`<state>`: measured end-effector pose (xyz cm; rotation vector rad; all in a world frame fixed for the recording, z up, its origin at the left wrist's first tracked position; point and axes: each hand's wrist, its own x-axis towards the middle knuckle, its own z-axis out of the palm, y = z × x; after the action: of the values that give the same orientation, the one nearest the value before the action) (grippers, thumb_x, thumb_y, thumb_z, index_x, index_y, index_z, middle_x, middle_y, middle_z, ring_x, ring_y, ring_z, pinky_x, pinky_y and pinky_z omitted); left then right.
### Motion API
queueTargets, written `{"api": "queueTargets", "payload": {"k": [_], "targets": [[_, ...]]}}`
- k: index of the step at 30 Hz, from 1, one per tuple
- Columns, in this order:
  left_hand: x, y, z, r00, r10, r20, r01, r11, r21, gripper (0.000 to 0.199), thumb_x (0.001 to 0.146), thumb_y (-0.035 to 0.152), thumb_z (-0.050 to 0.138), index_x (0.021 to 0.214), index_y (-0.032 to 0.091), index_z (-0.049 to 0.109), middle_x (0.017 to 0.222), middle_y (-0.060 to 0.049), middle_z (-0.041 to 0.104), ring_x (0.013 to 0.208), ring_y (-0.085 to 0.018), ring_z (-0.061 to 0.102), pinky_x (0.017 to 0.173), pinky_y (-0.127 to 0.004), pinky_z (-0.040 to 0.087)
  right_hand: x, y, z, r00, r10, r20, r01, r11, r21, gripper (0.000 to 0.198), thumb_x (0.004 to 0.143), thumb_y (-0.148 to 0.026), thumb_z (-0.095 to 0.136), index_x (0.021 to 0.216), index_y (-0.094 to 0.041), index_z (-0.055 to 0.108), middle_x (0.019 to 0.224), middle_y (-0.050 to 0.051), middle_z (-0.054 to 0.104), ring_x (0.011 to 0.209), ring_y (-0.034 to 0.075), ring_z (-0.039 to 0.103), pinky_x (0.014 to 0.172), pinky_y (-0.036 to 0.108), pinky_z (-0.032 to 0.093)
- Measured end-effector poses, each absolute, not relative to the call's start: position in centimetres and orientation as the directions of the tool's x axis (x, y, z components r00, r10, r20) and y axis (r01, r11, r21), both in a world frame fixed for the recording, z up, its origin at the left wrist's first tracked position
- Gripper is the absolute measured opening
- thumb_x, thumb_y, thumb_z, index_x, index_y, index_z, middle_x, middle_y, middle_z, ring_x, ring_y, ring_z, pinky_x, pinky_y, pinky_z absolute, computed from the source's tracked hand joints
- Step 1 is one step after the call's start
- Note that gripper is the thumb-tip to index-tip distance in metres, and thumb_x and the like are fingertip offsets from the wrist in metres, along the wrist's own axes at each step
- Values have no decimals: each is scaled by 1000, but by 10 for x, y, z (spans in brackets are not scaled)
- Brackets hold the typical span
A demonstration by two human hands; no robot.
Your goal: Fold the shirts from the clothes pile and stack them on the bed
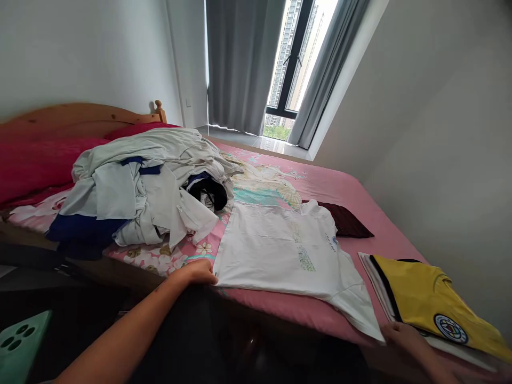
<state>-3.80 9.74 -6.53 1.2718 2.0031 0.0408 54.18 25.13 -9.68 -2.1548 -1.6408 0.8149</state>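
A white T-shirt (272,250) lies spread flat on the bed, its hem towards the left and its sleeves towards the right. Small green print and a dark logo show on it. My left hand (200,272) pinches the near corner of the hem. At the tip of the near sleeve is my right hand (398,335), its fingers closed on the edge of the cloth. Right beside that hand sits a stack of folded clothes, topped by a yellow shirt (424,288) with a round badge.
A large heap of white and navy clothes (156,181) covers the bed's left side, before red pillows (48,165). Beyond the T-shirt lies a dark red cloth (348,220). A green phone (24,344) is at lower left. The pink bed (340,186) meets the wall at right.
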Motion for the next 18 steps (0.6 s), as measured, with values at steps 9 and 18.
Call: {"api": "queueTargets", "payload": {"k": [9, 18], "targets": [[-20, 85, -55, -292, 854, -430, 875, 420, 240, 23, 63, 36, 52, 62, 18, 66, 75, -12, 69, 79, -28, 65, 67, -33, 45, 343, 312, -40, -226, 960, -163, 630, 16, -777, 32, 71, -48, 56, 85, -19, 62, 52, -1, 52, 38, 12, 46, 33, 22, 34], [-23, 89, -64, -321, 809, -493, 852, 474, 222, 30, 66, 27, 49, 80, 16, 73, 89, -18, 71, 89, -32, 65, 74, -38, 47, 70, 377, -61, -572, 800, -180, 429, 105, -897, 23, 83, -31, 50, 102, -18, 56, 60, -4, 53, 39, 6, 48, 34, 17, 39]]}}
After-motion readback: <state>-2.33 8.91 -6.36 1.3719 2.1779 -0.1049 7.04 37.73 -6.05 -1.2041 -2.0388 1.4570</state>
